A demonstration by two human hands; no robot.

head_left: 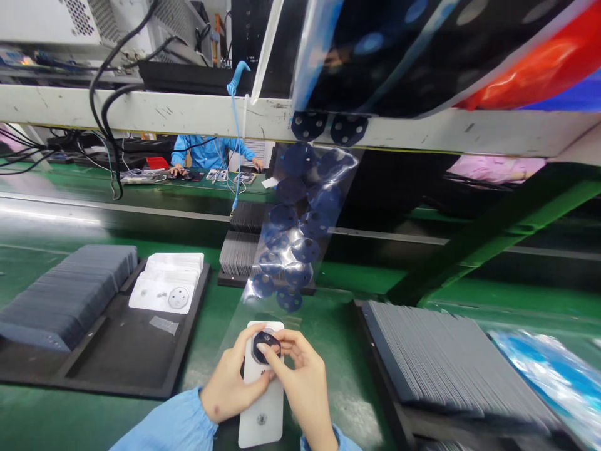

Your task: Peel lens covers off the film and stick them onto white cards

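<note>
A white phone back panel with rounded corners lies upright in front of me, low in the middle of the view. My left hand grips it by its left side, thumb across the face. At its upper end sits a dark rounded sticker, partly lifted or overlapping the panel's edge of print. My right hand pinches this sticker between thumb and fingers, the thumb pressing on it. Just beyond, a clear film strip carrying several dark blue rounded stickers hangs down from the shelf towards the bench.
At left, a black tray holds a row of grey panels and some white panels. Another tray of grey panels stands at right, beside blue plastic wrap. A white shelf beam crosses above. A person in blue sits opposite.
</note>
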